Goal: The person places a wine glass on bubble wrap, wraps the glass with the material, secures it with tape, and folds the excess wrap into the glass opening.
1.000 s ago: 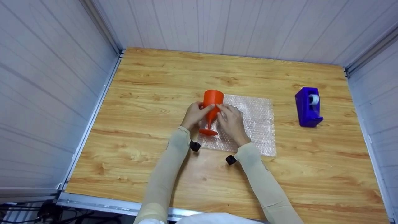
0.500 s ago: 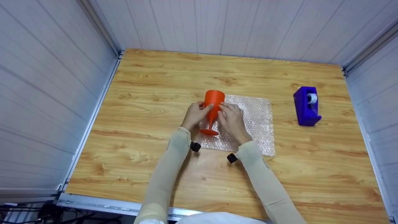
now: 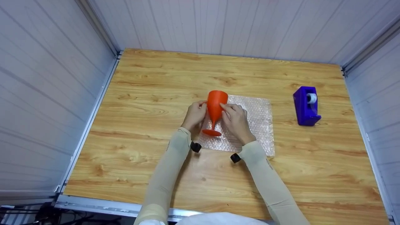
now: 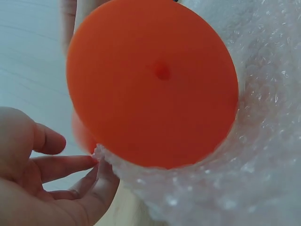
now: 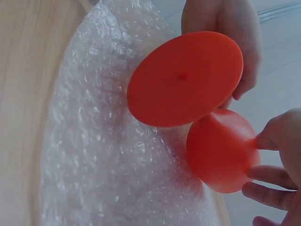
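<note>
An orange goblet [image 3: 216, 104] lies on its side on a sheet of bubble wrap [image 3: 254, 122], bowl pointing away and round foot [image 4: 155, 103] towards the wrists. My right hand [image 3: 236, 120] holds the bowl [image 5: 221, 155] at its right flank, thumb and fingertips against it. On the other side, my left hand [image 3: 195, 115] is at the wrap's left edge beside the bowl. In the left wrist view its fingers [image 4: 68, 165] touch that edge from outside and below, while the thumb [image 4: 51, 141] stays apart from the wrap.
A blue tape dispenser [image 3: 304, 107] with a white roll stands at the right of the wooden table [image 3: 150, 78]. Pale panel walls [image 3: 200, 28] close the table in at the back and both sides. A metal rail [image 3: 103, 205] runs along the front edge.
The goblet has shifted slightly to the right. My left thumb has come off the bowl, and that hand is now at the wrap's edge. My right fingertips stay on the bowl.
</note>
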`<state>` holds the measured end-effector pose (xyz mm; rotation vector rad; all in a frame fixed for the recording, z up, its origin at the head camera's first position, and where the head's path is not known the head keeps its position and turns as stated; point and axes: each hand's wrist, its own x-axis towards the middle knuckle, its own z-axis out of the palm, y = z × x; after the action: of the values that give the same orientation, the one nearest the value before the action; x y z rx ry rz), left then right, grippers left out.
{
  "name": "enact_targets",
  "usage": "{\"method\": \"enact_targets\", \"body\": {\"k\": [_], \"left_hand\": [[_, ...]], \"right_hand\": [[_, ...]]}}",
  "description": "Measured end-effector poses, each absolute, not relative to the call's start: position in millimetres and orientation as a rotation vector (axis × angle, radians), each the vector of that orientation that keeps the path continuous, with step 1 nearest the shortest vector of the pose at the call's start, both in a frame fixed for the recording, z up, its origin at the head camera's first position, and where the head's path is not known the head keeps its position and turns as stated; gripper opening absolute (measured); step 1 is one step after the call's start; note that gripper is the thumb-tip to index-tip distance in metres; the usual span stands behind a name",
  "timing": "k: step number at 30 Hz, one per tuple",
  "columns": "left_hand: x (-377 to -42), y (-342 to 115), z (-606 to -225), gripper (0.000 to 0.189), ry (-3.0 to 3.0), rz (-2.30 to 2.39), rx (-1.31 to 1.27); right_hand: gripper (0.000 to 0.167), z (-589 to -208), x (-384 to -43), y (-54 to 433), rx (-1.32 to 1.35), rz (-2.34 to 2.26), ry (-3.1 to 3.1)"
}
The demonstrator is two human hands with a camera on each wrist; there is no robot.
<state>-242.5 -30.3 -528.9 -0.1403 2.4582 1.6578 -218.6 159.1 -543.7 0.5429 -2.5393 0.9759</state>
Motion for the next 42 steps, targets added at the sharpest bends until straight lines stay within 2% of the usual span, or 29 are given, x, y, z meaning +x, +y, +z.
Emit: {"method": "enact_targets", "body": {"k": [15, 24, 32, 42], "left_hand": [[-246, -25, -532, 0.036, 2.223, 1.908, -0.162], [-247, -23, -532, 0.027, 2.311, 1.877, -0.117], [-247, -22, -535, 0.028, 2.431, 1.809, -0.001], [-247, -18, -538, 0.03, 2.305, 1.911, 0.002]], "right_hand": [[0.026, -542, -220, 173, 0.555, 1.001, -2.52], [0.03, -544, -221, 180, 0.551, 0.984, -2.535], [0.027, -545, -223, 182, 0.59, 1.028, -2.502], [0.028, -544, -221, 187, 0.568, 1.117, -2.575]]}}
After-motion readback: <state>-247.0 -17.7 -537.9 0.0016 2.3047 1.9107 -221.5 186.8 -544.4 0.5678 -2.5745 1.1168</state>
